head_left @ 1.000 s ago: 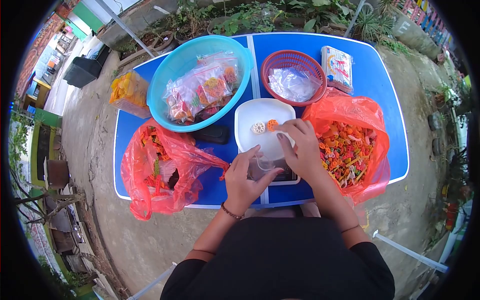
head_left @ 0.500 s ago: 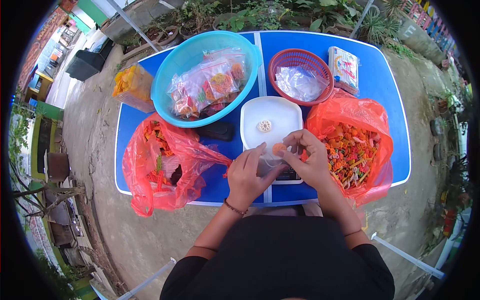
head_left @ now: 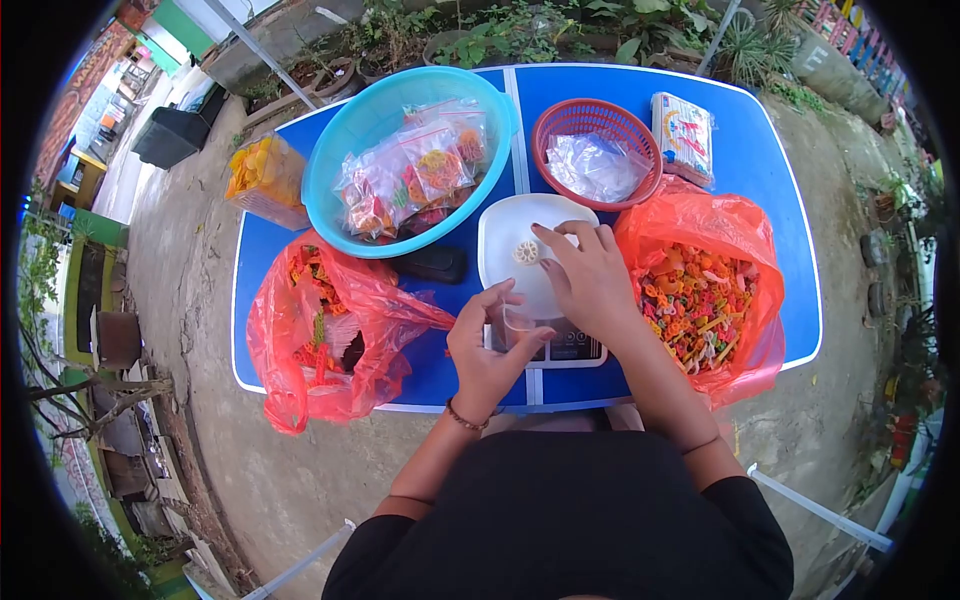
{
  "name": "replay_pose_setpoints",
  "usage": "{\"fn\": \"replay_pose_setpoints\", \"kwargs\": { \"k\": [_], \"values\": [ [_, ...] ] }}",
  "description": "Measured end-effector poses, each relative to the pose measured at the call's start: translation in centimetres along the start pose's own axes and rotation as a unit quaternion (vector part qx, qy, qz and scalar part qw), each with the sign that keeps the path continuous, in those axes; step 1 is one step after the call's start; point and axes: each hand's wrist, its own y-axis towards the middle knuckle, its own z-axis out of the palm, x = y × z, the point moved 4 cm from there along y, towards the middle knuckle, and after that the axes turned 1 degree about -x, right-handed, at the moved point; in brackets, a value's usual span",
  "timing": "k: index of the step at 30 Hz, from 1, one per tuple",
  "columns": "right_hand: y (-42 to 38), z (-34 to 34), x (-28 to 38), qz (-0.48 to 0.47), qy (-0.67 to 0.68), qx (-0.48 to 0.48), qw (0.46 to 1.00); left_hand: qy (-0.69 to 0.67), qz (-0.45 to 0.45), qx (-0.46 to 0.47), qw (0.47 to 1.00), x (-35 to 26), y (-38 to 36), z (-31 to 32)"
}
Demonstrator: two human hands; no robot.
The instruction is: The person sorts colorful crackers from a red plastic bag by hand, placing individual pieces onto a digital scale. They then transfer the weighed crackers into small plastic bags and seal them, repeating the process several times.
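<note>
A white kitchen scale stands on the table in front of me, a cream wheel-shaped snack piece lying on its pan. Over the scale reaches my right hand, thumb and forefinger parted right beside that piece. My left hand holds a small clear plastic bag by the scale's front, thumb and fingers spread around it. To the right, a red plastic bag lies open, full of colourful snack pieces. Another red bag with similar pieces sits left of my left hand.
A large turquoise basin holds several filled clear packets. Behind the scale are a red basket of clear bags and a printed pack. A dark case and a container of yellow pieces are on the blue table.
My right hand has moved up and forward from the clear bag to the cream piece on the scale. The orange piece it held is no longer in its fingers. My left hand stays at the bag.
</note>
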Motion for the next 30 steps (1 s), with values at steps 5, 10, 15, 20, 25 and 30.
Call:
{"fn": "replay_pose_setpoints", "kwargs": {
  "k": [5, 10, 15, 20, 25, 30],
  "values": [
    [0.1, 1.3, -0.3, -0.036, -0.028, 0.005, 0.999, -0.231, -0.098, 0.010, 0.968, 1.0, -0.1, -0.3],
    [-0.8, 0.4, -0.6, 0.029, 0.146, 0.031, 0.988, 0.009, -0.022, 0.017, 1.000, 1.2, -0.1, -0.9],
    [-1.9, -2.2, 0.7, 0.133, 0.342, -0.005, 0.930, 0.224, 0.129, -0.004, 0.966, -1.6, 0.8, -0.2],
    [-2.8, -2.7, 1.4, 0.098, 0.320, 0.017, 0.942, 0.282, 0.186, 0.005, 0.941, -2.1, 0.8, 0.4],
    [-3.0, -2.8, 2.2, 0.006, 0.232, 0.027, 0.972, 0.278, 0.207, 0.005, 0.938, -1.7, 0.6, 0.7],
    [-3.3, -2.7, 1.8, 0.018, 0.247, 0.072, 0.966, 0.203, 0.096, 0.048, 0.973, -1.9, 0.1, 1.0]
  ]
}}
